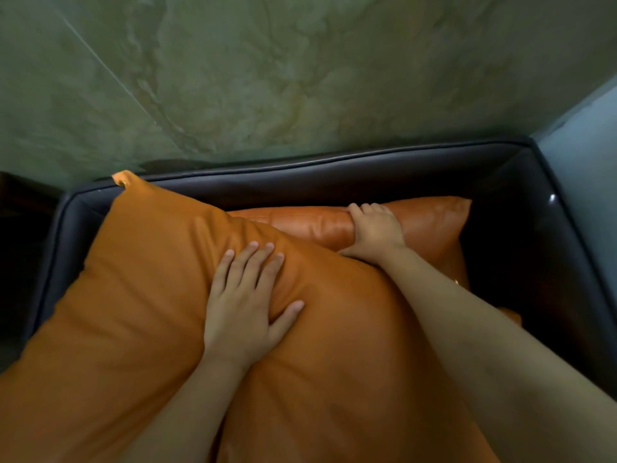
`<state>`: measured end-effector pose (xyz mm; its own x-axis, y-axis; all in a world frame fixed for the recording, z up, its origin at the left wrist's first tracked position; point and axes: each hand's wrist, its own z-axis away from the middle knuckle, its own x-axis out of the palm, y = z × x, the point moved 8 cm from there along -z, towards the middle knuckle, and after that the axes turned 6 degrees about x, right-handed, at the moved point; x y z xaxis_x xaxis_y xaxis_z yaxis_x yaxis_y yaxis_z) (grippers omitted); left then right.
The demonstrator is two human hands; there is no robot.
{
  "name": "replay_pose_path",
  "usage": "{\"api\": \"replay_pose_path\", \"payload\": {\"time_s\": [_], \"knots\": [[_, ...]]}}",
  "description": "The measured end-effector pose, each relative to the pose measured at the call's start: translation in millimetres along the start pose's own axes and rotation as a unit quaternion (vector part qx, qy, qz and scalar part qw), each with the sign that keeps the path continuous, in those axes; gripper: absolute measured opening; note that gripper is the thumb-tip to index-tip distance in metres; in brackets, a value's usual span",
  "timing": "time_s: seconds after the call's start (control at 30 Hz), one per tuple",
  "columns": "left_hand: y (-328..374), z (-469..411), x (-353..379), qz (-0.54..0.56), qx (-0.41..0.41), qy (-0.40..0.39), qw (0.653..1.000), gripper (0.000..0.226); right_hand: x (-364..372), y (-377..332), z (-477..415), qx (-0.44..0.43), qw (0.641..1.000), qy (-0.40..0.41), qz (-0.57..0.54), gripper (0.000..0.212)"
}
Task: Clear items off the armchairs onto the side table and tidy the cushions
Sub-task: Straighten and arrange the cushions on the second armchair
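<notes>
A large orange cushion [133,295] lies tilted across the seat of a dark leather armchair [300,175], with one corner reaching up over the chair's back at the left. My left hand [247,302] presses flat on its middle, fingers straight and spread. Behind it a second, glossier orange cushion [434,222] stands along the backrest. My right hand [375,228] grips the top edge of that rear cushion, fingers curled over it. The seat beneath both cushions is hidden.
A green marbled wall [300,78] rises right behind the armchair's back. A pale blue wall [587,145] adjoins at the right. The armchair's dark arms [547,245] enclose the cushions on both sides. A dark shape [20,202] sits at the far left.
</notes>
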<state>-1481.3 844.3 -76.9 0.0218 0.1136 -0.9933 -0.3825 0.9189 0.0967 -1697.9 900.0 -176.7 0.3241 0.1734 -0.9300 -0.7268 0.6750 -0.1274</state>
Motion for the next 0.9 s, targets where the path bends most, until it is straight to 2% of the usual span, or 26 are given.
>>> {"api": "replay_pose_path", "payload": {"time_s": [0.3, 0.53, 0.73, 0.9], "knots": [[2.1, 12.3, -7.2, 0.001, 0.004, 0.009, 1.0, 0.068, -17.5, -9.8, 22.8, 0.0, 0.999, 0.035, 0.006, 0.071], [9.5, 30.2, -15.5, 0.008, 0.017, 0.01, 1.0, 0.069, -36.0, -11.0, 55.7, -0.005, 0.994, 0.086, 0.073, 0.068], [15.5, 43.2, -21.5, 0.015, 0.029, 0.023, 0.999, 0.068, -52.0, -11.6, 83.6, 0.0, 0.988, 0.137, 0.07, 0.06], [16.2, 44.4, -24.4, 0.01, 0.031, 0.026, 0.999, 0.069, -70.6, 15.1, 109.6, 0.036, 0.981, 0.165, 0.097, 0.061]]}}
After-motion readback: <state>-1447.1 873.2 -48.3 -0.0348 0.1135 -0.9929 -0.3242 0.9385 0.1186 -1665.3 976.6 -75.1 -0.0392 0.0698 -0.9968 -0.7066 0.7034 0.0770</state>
